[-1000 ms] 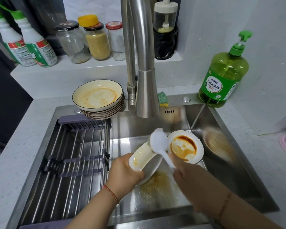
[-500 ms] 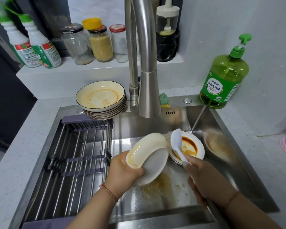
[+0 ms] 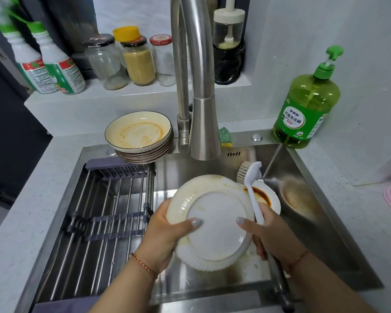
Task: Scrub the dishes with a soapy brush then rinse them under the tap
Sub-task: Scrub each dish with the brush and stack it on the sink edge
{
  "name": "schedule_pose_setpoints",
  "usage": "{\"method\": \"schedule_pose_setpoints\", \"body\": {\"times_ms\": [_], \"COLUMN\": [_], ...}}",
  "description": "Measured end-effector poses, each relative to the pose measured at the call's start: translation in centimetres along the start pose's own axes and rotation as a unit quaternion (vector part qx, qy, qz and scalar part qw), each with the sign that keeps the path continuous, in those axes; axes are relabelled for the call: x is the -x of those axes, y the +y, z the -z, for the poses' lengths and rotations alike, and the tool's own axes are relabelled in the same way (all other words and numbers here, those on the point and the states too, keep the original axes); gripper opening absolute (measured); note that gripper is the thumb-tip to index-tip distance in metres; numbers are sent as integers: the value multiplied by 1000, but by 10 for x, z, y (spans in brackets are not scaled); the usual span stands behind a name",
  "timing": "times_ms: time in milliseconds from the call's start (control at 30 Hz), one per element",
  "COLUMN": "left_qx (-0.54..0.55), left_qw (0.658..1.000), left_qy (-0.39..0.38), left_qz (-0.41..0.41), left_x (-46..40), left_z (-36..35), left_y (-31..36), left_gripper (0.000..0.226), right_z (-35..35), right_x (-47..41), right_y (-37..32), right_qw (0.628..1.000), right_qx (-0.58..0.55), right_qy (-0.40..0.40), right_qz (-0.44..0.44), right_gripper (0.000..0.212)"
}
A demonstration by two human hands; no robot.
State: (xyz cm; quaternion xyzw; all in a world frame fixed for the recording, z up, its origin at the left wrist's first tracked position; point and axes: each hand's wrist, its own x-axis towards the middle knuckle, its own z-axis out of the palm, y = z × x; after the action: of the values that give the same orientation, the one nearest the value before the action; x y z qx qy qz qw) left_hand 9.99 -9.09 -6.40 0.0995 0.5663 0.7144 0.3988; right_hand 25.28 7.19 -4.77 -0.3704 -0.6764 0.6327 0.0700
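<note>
Plate (image 3: 215,224), underside up over the sink (image 3: 303,222), sits clamped in left hand (image 3: 165,231) fingers, right hand (image 3: 271,236) gripping the brush (image 3: 250,177) at 1 o'clock; scrubbing its back likely comes next.

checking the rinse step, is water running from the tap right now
No, no stream leaves the tap, and the plate below is held in both hands.

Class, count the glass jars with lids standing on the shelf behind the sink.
3, side by side left of the tap: a black-lidded jar, a grain-filled jar with a yellow cap on its lid, and a red-lidded jar. The tap may hide more.
</note>
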Motion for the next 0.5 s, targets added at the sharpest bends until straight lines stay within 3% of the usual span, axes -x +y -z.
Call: {"method": "schedule_pose_setpoints", "body": {"times_ms": [167, 333, 433, 500], "left_qx": [-138, -220, -319, -334], "left_qw": [985, 954, 929, 930], "left_qy": [-94, -196, -190, -156], "left_qz": [39, 48, 11, -1], "left_x": [-13, -20, -23, -22], "left_z": [5, -1, -4, -4], "left_y": [22, 44, 46, 42], "left_gripper": [74, 50, 42, 39], "right_z": [16, 18, 16, 13], "right_x": [-5, -7, -8, -9], "right_y": [-21, -37, -36, -34], "right_qw": [991, 976, 970, 971], "right_qx": [113, 191, 218, 222], "right_qy": [-63, -87, -82, -54], "right_qz": [29, 58, 67, 72], "right_gripper": [44, 50, 53, 49]}}
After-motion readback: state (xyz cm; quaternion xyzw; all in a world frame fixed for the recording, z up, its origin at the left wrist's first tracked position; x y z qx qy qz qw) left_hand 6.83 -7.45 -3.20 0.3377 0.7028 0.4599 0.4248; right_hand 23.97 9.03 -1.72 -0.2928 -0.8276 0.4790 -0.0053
